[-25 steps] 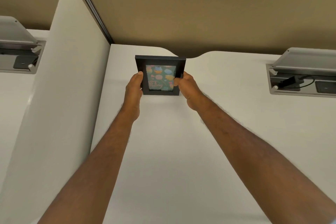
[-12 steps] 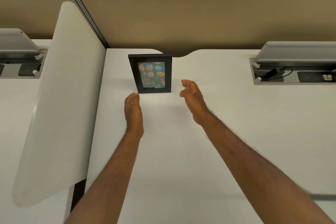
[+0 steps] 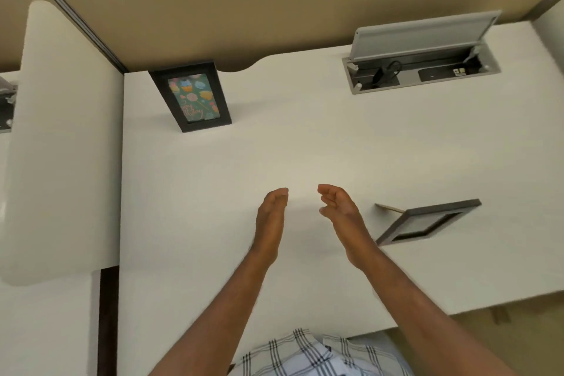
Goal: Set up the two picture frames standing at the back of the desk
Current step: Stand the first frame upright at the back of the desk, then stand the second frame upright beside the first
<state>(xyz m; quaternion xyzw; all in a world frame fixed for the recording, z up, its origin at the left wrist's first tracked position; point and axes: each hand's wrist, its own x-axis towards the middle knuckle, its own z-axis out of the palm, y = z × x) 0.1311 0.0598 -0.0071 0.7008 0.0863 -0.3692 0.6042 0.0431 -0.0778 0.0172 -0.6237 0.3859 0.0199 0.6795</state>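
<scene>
A black picture frame [image 3: 192, 96] with a colourful birthday card stands upright at the back left of the white desk [image 3: 305, 146], close to the tan back panel. A second dark frame [image 3: 427, 223] stands on its easel leg on the right side of the desk, nearer the front, seen at a steep angle. My left hand [image 3: 271, 217] and my right hand [image 3: 338, 210] hover over the middle of the desk, palms facing each other, fingers apart, holding nothing. The right hand is a short way left of the second frame.
A white divider panel [image 3: 64, 137] borders the desk on the left. A grey cable box [image 3: 424, 70] with its lid raised is sunk into the desk at the back right. The desk's front edge runs at lower right. A plaid shirt shows at the bottom.
Both hands let go of the birthday frame, which stays standing at the back left, and drew back to mid-desk. The view tilted, bringing the second frame into sight on the right.
</scene>
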